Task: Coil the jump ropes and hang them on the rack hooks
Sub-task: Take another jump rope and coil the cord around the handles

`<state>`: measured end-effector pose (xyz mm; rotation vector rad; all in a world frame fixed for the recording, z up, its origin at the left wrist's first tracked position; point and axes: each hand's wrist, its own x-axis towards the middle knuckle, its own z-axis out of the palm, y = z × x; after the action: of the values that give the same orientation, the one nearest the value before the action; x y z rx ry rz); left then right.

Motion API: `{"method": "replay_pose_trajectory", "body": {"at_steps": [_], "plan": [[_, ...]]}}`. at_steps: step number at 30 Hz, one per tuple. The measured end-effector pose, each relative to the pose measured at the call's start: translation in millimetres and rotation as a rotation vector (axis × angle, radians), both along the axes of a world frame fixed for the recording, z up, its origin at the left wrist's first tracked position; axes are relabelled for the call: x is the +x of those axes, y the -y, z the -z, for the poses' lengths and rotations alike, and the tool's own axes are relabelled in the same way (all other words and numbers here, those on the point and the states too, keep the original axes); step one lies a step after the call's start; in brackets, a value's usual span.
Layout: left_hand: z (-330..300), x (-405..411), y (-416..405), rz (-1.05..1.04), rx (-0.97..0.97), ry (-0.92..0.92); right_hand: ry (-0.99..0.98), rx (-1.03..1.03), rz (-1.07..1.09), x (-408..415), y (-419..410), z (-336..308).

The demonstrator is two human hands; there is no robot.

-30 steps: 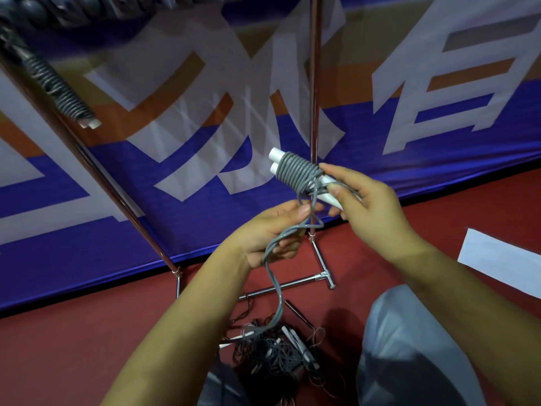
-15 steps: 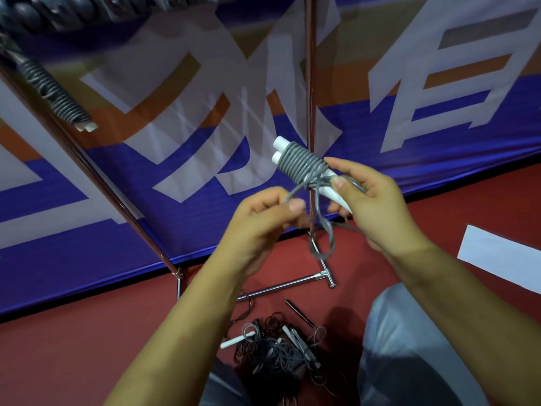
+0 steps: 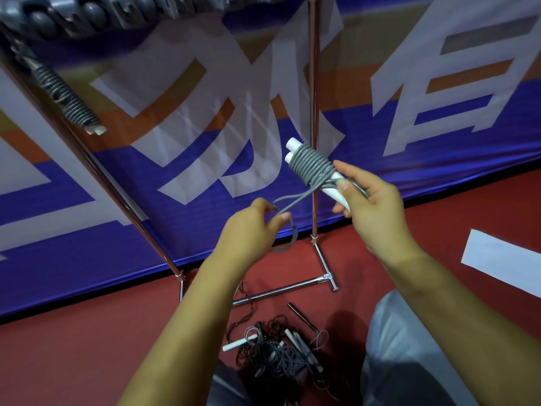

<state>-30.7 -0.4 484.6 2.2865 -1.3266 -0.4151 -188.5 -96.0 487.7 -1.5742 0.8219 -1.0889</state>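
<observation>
My right hand (image 3: 369, 203) grips a jump rope (image 3: 313, 165) by its two white handles, with grey cord wound tightly round them. The last loop of cord runs down-left from the coil to my left hand (image 3: 248, 230), which pinches it and pulls it taut. A short end of cord hangs below that hand. A finished coiled rope (image 3: 68, 98) hangs at the upper left from the metal rack (image 3: 313, 112). A tangle of uncoiled ropes (image 3: 275, 353) with white handles lies on the red floor between my arms.
The rack's chrome uprights and foot bar (image 3: 287, 290) stand in front of a blue, white and orange banner (image 3: 439, 98). A white sheet (image 3: 503, 265) lies on the floor at right. My knee in grey cloth (image 3: 409, 356) is at lower right.
My left hand has moved down and left, drawing the cord's end loop out of the coil until it is taut. The long tail that hung toward the floor pile is gone.
</observation>
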Motion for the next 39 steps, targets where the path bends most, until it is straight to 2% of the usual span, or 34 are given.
{"method": "replay_pose_trajectory", "body": {"at_steps": [1,3,4,5,6,8,9,12,14,16,17,18,19,21,23,25,27,29,31,33,34,37,39], "plan": [[1,4,1,-0.017,0.009,-0.175,-0.007,-0.023,0.012,-1,-1,1],[3,12,3,-0.059,-0.069,-0.68,0.001,-0.066,0.037,-3,-1,3],[8,17,5,-0.108,-0.156,-0.808,-0.001,-0.089,0.041,-2,-1,4],[13,19,9,-0.154,-0.229,-0.788,-0.013,-0.121,0.033,-1,-3,5],[19,18,13,-0.182,-0.256,-0.686,-0.025,-0.158,0.015,1,-4,7],[31,9,20,-0.157,-0.177,-0.504,-0.035,-0.239,-0.012,5,-7,9],[36,5,23,-0.132,-0.114,-0.483,-0.041,-0.28,-0.015,7,-8,10],[47,11,30,-0.255,-0.079,-0.65,-0.076,-0.405,-0.012,9,-7,15],[53,24,37,-0.325,-0.106,-0.639,-0.098,-0.441,-0.004,8,-9,23],[58,29,43,-0.306,-0.102,-0.631,-0.111,-0.441,0.007,7,-10,29],[61,30,46,-0.314,-0.128,-0.729,-0.109,-0.434,0.008,6,-9,31],[63,30,47,-0.341,-0.153,-0.941,-0.105,-0.429,0.009,6,-8,31],[64,31,45,-0.374,-0.184,-1.226,-0.102,-0.425,0.014,5,-6,31],[68,33,39,-0.504,-0.331,-1.685,-0.086,-0.402,0.028,3,-4,29],[83,31,33,-0.638,-0.447,-1.851,-0.054,-0.348,0.037,3,-3,27],[96,18,24,-0.659,-0.41,-1.825,-0.03,-0.312,0.038,3,-1,21],[103,3,17,-0.595,-0.292,-1.725,-0.052,-0.321,0.007,3,4,15],[96,-4,13,-0.55,-0.239,-1.508,-0.097,-0.35,-0.028,2,10,9],[82,0,12,-0.543,-0.376,-1.189,-0.121,-0.385,-0.038,0,13,6],[55,-3,8,-0.406,-0.5,-0.941,-0.148,-0.435,-0.034,-1,12,7],[40,-9,6,-0.285,-0.501,-0.876,-0.165,-0.466,-0.031,-1,12,8],[6,-36,5,0.091,-0.383,-0.9,-0.207,-0.568,-0.02,1,7,11],[-5,-48,9,0.165,-0.376,-0.867,-0.221,-0.614,-0.011,0,5,12]]}}
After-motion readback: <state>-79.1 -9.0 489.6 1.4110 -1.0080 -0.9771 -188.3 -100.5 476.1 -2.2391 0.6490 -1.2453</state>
